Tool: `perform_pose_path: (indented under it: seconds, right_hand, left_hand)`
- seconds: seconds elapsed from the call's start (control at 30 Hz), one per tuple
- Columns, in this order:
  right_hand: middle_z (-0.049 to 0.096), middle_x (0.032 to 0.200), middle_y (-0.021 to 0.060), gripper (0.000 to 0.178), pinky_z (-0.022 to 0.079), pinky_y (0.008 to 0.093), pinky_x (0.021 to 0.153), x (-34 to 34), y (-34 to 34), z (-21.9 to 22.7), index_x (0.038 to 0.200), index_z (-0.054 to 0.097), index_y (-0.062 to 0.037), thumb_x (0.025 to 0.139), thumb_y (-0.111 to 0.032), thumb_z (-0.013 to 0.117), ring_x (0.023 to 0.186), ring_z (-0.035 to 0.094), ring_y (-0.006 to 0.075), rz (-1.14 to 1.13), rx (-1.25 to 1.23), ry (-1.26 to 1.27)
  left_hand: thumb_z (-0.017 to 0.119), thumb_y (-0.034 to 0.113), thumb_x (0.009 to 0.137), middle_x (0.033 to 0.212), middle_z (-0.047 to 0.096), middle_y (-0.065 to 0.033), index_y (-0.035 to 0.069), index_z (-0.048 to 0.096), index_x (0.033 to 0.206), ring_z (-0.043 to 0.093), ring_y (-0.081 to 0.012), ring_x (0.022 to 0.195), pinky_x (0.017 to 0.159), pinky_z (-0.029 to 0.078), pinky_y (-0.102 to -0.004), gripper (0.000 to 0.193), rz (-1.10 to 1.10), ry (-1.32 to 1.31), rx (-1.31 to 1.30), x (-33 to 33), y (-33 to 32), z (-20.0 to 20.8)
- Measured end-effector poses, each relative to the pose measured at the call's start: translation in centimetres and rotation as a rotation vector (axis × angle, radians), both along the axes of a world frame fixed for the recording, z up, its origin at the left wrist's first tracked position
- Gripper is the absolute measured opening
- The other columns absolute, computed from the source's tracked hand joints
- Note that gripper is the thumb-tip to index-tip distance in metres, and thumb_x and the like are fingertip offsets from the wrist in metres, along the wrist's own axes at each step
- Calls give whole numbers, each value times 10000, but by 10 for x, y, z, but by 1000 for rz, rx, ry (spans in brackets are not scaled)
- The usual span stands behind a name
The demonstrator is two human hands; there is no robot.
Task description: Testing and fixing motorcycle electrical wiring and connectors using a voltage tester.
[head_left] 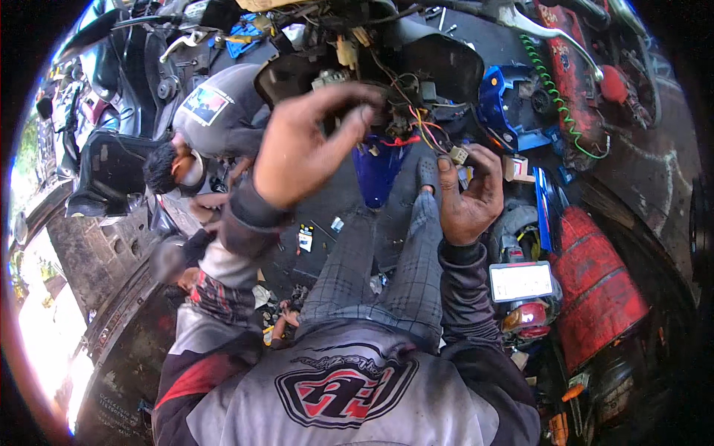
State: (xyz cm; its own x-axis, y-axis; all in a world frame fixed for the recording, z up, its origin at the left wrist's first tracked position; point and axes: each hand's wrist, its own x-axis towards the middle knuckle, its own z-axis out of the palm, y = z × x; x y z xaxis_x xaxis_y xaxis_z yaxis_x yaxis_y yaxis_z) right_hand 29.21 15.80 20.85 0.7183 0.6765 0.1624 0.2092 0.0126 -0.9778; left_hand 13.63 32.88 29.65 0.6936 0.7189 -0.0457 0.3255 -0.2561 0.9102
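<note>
My right hand (472, 195) pinches a whitish plug connector (459, 154) between thumb and fingers. Pink and yellow wires (425, 126) run from it up into the exposed wiring of a motorbike's stripped front end. My left hand (301, 145), smeared by motion, is raised at the left of that wiring. Its thumb and index finger stand apart, and no thing shows between them; the other fingers are partly hidden. Below the wiring, between the two hands, is a dark blue pointed fender (379, 172). A red wire or clip (401, 140) crosses above it.
A person in a grey shirt (223, 97) bends down at my left. Blue body panels (494, 104) and a green coiled hose (547, 82) lie to the right. Nearer on that side are a motorbike tail light (526, 316) and a red seat-like piece (595, 279). Brake levers (547, 33) stick out at the top.
</note>
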Motion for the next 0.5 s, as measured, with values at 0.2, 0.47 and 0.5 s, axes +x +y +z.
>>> perform_pose_path:
  seconds: [0.2, 0.47, 0.5]
  right_hand:
    - [601, 1071, 105, 326, 483, 286, 879, -2, -21, -1, 1131, 571, 50, 866, -74, 715, 989, 591, 171, 1, -131, 186]
    - [631, 1044, 100, 287, 497, 255, 818, 0, -26, 3, 1119, 568, 61, 902, -83, 688, 899, 608, 134, 16, -243, 361]
    - [639, 1018, 91, 276, 495, 250, 808, 1, -29, 3, 1117, 570, 54, 907, -84, 684, 889, 605, 122, 26, -275, 411]
  left_hand:
    - [565, 208, 989, 860, 657, -45, -31, 637, 1085, 595, -106, 803, 732, 469, -253, 267, 175, -22, -786, 2, -85, -58]
    - [565, 206, 985, 993, 684, -80, -51, 614, 1179, 619, -121, 923, 766, 481, -258, 326, 298, -158, -975, 20, -115, -91]
    - [567, 232, 984, 1003, 683, -72, -51, 614, 1191, 599, -106, 895, 758, 468, -252, 354, 287, -189, -969, 20, -118, -95]
